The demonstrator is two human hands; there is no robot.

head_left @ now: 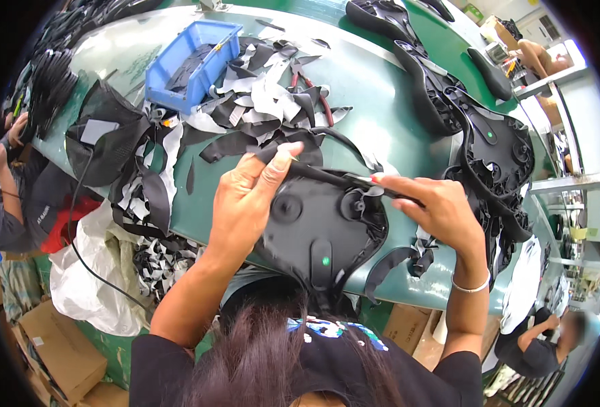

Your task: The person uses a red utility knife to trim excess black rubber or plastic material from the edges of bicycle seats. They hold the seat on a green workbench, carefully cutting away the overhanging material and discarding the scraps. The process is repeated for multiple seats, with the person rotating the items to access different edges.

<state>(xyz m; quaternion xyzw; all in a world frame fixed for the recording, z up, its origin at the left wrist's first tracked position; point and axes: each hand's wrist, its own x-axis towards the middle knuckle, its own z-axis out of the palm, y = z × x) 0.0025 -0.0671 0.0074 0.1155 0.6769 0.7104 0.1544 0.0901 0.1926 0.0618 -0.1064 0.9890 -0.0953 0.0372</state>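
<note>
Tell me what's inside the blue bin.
Dark, flat pieces lie inside the blue bin. Whatever is beneath them is covered and can't be seen.

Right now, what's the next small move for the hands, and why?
Probably inch the right hand toward the left hand along the dark strip at the black seat shell: the left pinches it, the right is farther along, and loose scraps lie beyond.
</note>
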